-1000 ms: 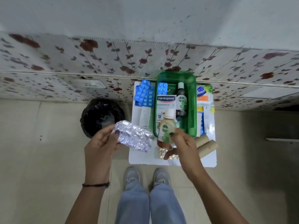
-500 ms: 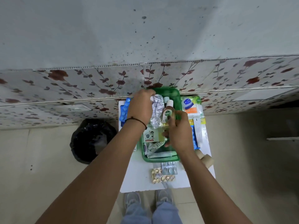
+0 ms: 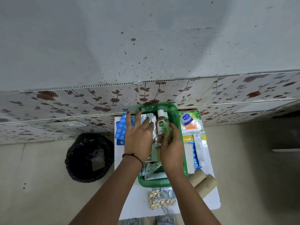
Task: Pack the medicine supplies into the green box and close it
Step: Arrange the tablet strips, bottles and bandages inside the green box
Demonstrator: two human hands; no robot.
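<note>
The green box [image 3: 177, 117] stands open on a small white table [image 3: 138, 202] against the wall. Inside it lie a silver foil pill pack [image 3: 146, 118], an amber Dettol bottle [image 3: 162, 125] and some cartons and sachets [image 3: 153, 170]. My left hand [image 3: 138, 138] rests flat over the foil pack with fingers spread, holding nothing. My right hand [image 3: 172, 148] grips the lower part of the Dettol bottle inside the box. Blue pill strips [image 3: 121, 129] lie left of the box.
Right of the box lie a cotton-bud pack with a small blue jar [image 3: 190, 122], a white tube [image 3: 198, 148] and two cardboard rolls [image 3: 203, 181]. Gold and silver blister packs [image 3: 160, 199] sit in front. A black-lined bin [image 3: 90, 157] stands on the floor at left.
Both hands carried the foil pack and the Dettol bottle from in front of the box into it. My left hand has let go of the foil pack and spread flat.
</note>
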